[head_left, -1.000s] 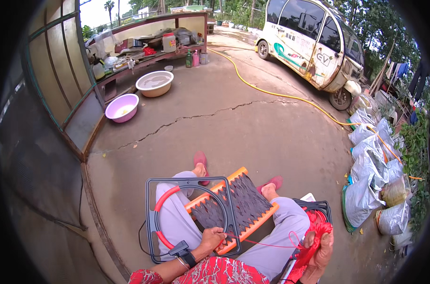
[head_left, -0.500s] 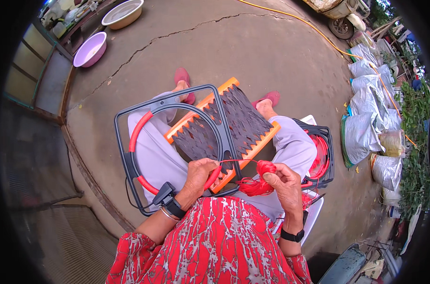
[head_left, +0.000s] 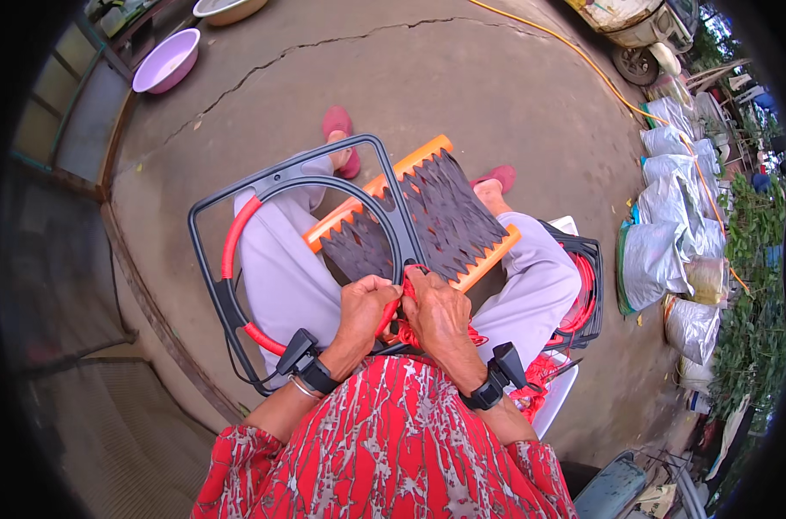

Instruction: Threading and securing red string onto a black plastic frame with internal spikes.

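Tilted over my lap is a black plastic frame (head_left: 403, 238) with a round ring inside it. Red cord (head_left: 233, 238) covers several stretches of the ring. My left hand (head_left: 364, 313) pinches the ring's near right side, where the red wrapping is. Right beside it, my right hand (head_left: 438, 316) is closed round a loose bundle of red cord (head_left: 407, 333), held against the ring. Strands of the bundle stick out past the hand. My fingers partly hide the cord where it meets the ring.
An orange-barred rack with dark grey webbing (head_left: 445, 216) lies between my legs. At my right are black frames with red cord (head_left: 583, 285) and a white tub (head_left: 559, 402). White sacks (head_left: 661, 264) line the right side; a purple basin (head_left: 168, 62) stands far left.
My right hand has moved left with the red cord bundle, from apart to up against the ring. The stretched strand between my hands no longer shows. My left hand stays on the ring.
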Available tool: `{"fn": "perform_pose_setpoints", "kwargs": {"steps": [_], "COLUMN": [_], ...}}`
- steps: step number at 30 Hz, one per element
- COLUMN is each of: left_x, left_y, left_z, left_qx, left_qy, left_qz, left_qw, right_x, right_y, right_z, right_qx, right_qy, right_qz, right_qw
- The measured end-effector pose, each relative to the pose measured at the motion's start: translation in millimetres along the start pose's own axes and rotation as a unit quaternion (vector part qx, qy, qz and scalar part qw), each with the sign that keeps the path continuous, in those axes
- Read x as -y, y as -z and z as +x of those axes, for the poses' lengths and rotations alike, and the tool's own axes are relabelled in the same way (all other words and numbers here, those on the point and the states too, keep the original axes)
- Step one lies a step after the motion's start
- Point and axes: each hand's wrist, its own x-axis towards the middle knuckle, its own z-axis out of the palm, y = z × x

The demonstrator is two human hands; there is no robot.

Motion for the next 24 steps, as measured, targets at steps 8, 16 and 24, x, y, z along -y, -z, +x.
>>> {"fn": "perform_pose_setpoints", "kwargs": {"steps": [8, 16, 24], "left_x": [6.3, 15.5, 43.9], "left_y": [4.5, 3.1, 5.4], "left_z": [2.2, 7.2, 9.4], "left_qx": [0.004, -0.011, -0.002], "left_qy": [-0.013, -0.09, -0.129], "left_qz": [0.005, 0.062, 0.16], "left_qw": [1.0, 0.994, 0.979], "right_x": [-7.1, -3.4, 4.9], "right_y": [12.3, -15.4, -6.1], "right_z": [-37.8, -5.3, 31.5], "right_qx": [-0.006, -0.056, -0.07], "right_qy": [0.016, -0.005, 0.089], "right_qz": [-0.004, 0.121, 0.087], "right_qw": [1.0, 0.991, 0.99]}}
